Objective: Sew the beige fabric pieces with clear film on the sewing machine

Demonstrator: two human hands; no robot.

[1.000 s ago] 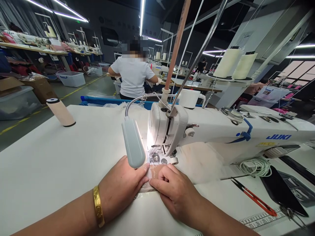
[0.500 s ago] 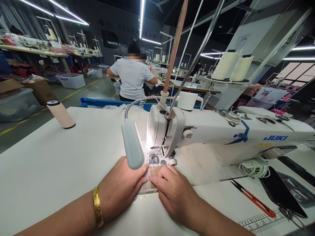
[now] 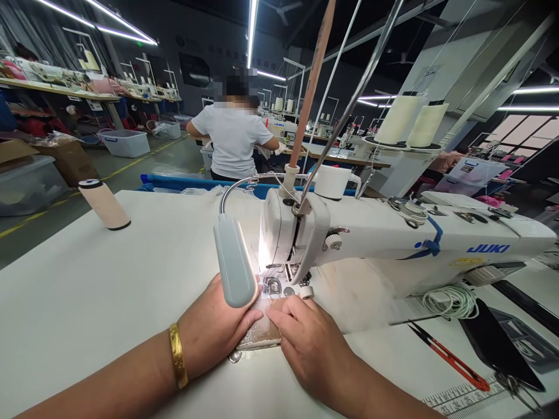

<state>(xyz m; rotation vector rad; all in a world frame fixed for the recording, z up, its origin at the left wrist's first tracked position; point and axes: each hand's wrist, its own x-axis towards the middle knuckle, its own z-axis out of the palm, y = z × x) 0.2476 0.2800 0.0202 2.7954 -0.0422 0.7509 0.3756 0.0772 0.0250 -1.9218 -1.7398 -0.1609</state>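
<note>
My left hand [image 3: 213, 326], with a gold bracelet [image 3: 177, 355] on its wrist, lies beside the sewing machine's needle plate. Its thumb and forefinger are spread apart; the grey lamp head [image 3: 236, 262] hides part of the fingers. Right of the plate, my right hand [image 3: 312, 337] is closed, thumb and forefinger pinched on what looks like the edge of sheer pale fabric [image 3: 358, 291]. That fabric spreads under the arm of the white sewing machine [image 3: 371, 227]. Between my hands a brownish, shiny patch [image 3: 266, 331] of the machine bed shows, just in front of the lit presser foot area.
A peach thread cone [image 3: 105, 205] stands on the table's left. Red-handled thread snips [image 3: 454, 358], a black phone-like slab [image 3: 498, 343], a coil of pale cord [image 3: 452, 299] and a ruler scale [image 3: 458, 398] lie right. A white mug [image 3: 332, 181] stands behind the machine; a co-worker [image 3: 236, 137] sits ahead.
My left hand has shifted slightly back and its thumb and forefinger have parted. More of the machine bed shows between my hands. My right hand keeps its pinch in nearly the same place.
</note>
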